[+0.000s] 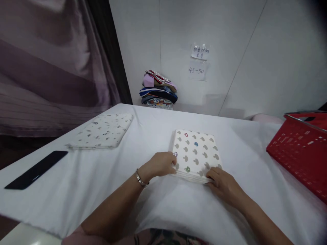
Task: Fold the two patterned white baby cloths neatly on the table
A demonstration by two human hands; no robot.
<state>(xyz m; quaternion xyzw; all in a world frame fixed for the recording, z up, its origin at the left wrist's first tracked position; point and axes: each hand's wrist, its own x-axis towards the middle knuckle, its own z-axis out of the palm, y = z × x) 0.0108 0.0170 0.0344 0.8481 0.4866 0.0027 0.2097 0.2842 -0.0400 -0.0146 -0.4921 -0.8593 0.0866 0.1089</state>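
A folded white cloth with a mushroom print [196, 153] lies on the white-covered table [153, 129] in front of me. My left hand [159, 164] rests against its near left edge, fingers curled on the folded layers. My right hand [222, 183] presses on its near right corner, fingers bent onto the edge. Both hands touch the cloth, which lies flat on the table.
A second folded patterned cloth [102, 132] lies at the left. A flat black object [35, 170] sits near the table's left edge. A red plastic basket [298, 149] stands at the right. A stack of folded clothes [158, 90] rests against the back wall.
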